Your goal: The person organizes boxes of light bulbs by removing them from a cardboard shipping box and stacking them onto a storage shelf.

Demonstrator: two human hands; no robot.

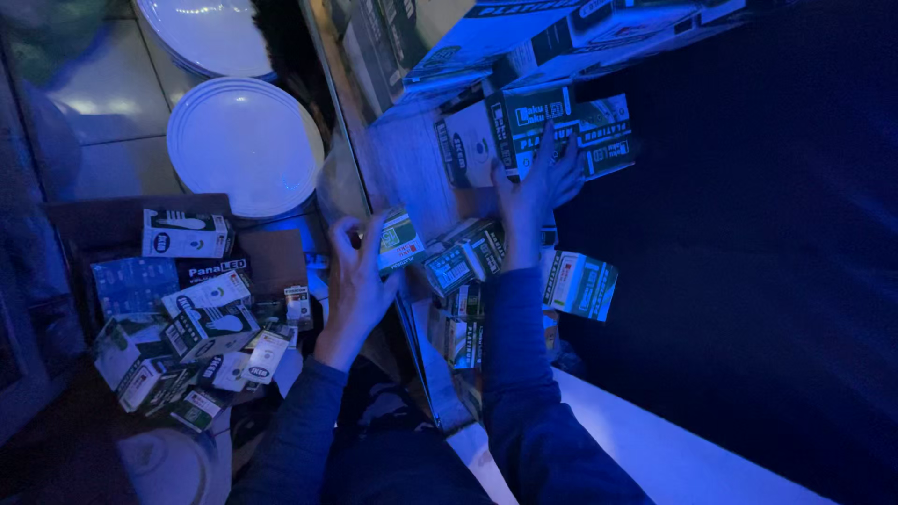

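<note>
Dark blue sleeves [524,411] reach forward. Left hand [360,271] pinches a small green-and-white bulb carton [400,241] clear of the pile; right hand [535,182], fingers spread wide, presses flat on a dark printed bulb box [538,126], steadying the stacked row. More cartons [187,318] fill a cardboard crate left of both hands.

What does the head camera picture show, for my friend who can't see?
In dim blue light, a person's right hand presses on a stacked bulb box while the left hand holds a small box. More boxes fill a carton beside white plates.
</note>
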